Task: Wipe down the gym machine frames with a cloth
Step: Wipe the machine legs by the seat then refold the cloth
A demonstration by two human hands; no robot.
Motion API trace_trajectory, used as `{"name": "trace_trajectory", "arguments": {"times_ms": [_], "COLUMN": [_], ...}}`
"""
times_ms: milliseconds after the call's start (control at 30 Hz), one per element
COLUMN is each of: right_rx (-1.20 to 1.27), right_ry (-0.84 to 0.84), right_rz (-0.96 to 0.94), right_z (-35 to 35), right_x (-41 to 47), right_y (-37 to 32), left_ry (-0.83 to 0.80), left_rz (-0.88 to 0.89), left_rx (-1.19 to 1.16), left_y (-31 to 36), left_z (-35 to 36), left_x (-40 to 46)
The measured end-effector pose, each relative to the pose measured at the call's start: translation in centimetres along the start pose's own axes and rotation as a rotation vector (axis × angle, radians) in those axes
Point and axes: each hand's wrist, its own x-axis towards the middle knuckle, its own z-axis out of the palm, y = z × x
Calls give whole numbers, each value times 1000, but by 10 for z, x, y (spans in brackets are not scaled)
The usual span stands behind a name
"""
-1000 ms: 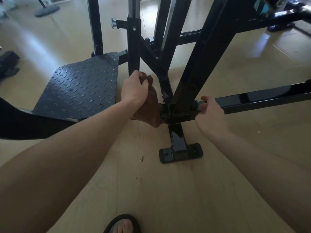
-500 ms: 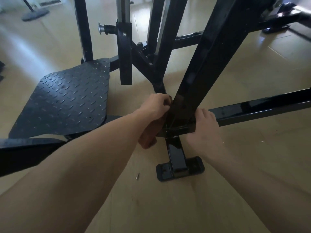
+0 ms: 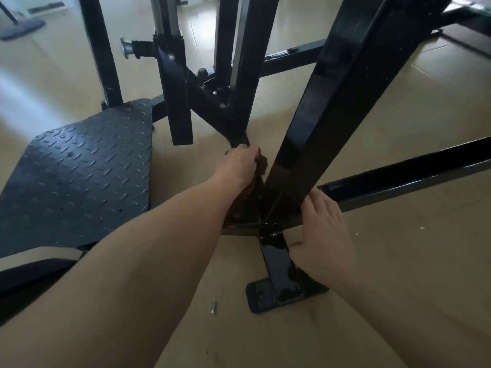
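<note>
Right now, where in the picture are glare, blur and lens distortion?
Head view: glare on the glossy slanted post and foot bracket; the pale floor is washed out top left; the far stand base is blurred; wide-angle bending stretches both forearms.

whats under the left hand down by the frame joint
A dark brown cloth, bunched in the left hand against the black frame. Most of the cloth and the frame surface beneath it are covered.
</note>
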Motion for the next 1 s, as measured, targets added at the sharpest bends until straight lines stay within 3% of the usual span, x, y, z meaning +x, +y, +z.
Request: {"name": "trace_trajectory", "arguments": {"times_ms": [200, 600, 700, 833, 1000], "right_rx": [11, -17, -30, -72, -92], "right_ry": [-45, -146, -160, -166, -179], "right_rz": [1, 38, 44, 20, 2], "right_z": [-7, -17, -15, -10, -14], "right_x": [2, 0, 1, 1, 3], "right_y": [-1, -4, -1, 3, 5], "left_ry": [46, -239, -136, -2, 117], "left_rz": [-71, -16, 16, -1, -163], "left_rx": [-18, -236, -248, -98, -104], "left_y": [-1, 5, -1, -1, -2], "left_z": [6, -1, 5, 5, 5], "left_x": [4, -22, -15, -1, 13]}}
